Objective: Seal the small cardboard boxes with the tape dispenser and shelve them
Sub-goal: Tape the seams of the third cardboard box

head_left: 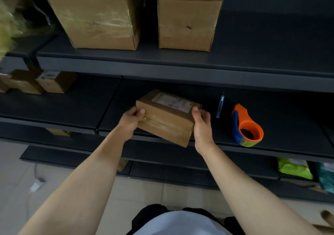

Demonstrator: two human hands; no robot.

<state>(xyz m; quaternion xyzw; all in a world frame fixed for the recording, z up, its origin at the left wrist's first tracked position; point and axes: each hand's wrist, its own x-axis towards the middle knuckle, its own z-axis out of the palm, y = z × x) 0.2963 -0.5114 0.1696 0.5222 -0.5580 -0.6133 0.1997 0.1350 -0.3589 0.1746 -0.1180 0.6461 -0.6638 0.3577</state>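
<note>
At the centre of the frame, a small cardboard box (167,119) is held tilted at the front edge of the dark middle shelf (289,111). Its left end is clasped by the left grip (131,119), its right end by the right grip (202,126). A white label is seen on its top, and glossy tape across its near face. An orange-and-blue tape dispenser (247,126) is set on the same shelf, to the right.

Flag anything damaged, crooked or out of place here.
On the upper shelf, the right cardboard box has a small dark gouge in its front; the larger box beside it wears wrinkled tape. The small box, gripped by the left hand and right hand, lies skewed over the middle shelf edge.
</note>
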